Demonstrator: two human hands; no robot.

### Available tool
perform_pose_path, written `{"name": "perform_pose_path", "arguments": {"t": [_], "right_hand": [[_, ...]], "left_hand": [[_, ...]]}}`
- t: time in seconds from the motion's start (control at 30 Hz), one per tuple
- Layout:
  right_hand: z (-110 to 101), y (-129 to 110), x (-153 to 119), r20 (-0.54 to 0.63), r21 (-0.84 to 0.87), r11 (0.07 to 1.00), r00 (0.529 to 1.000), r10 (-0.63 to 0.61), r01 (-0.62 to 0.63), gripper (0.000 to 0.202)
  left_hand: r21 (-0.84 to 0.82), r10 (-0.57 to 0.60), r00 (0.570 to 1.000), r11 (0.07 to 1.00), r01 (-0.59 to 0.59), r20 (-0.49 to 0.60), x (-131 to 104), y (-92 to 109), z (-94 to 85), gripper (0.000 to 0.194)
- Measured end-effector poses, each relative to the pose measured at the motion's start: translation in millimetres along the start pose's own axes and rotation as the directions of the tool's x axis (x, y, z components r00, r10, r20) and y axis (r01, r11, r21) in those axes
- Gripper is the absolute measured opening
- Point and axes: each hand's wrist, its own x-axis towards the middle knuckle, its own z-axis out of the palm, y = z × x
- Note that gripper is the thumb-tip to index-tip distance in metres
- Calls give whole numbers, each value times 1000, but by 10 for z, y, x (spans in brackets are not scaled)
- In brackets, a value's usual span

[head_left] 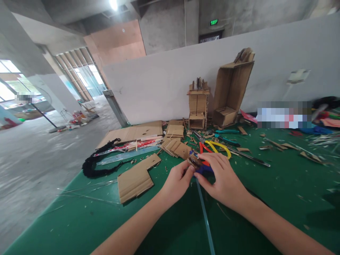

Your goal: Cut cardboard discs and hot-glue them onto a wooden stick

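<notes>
Near the middle of the green table, my left hand [178, 180] pinches a small brown cardboard piece [194, 162] with thumb and fingers. My right hand [221, 177] is curled at the piece's other side, its fingertips on the upper edge. A dark blue object [205, 170] shows partly behind the right fingers; its kind is hidden. Just beyond lie red-orange handles [204, 150] and a yellow-handled tool [221, 146]. A pale blue strip [204, 212] runs toward me between my forearms. To the left rests a notched cardboard sheet [138, 179].
Two cardboard structures, one small [197, 106] and one tall [232, 92], stand against the white partition [154, 88]. Black yarn [91, 166], stacked cardboard pieces [174, 147], a pen [251, 157] and scattered scraps lie around. The table's edge [45, 209] is at left.
</notes>
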Motion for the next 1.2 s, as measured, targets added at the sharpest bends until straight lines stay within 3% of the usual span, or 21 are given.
{"name": "perform_pose_path", "arguments": {"t": [0.17,0.37,0.6,1.2], "right_hand": [[23,10,2,8,6,1000,1000,-15,15,34],[24,3,-1,15,21,998,999,-53,52,34],[12,-3,-3,10,26,995,996,-93,92,42],[24,6,-9,8,33,997,998,-65,65,38]], "left_hand": [[30,-51,998,998,50,42,-35,-17,23,26],[189,23,999,982,-15,-38,-53,-20,19,20],[413,-7,998,910,32,-63,-50,18,-33,21],[347,-18,998,937,37,-58,-44,9,-27,23]]}}
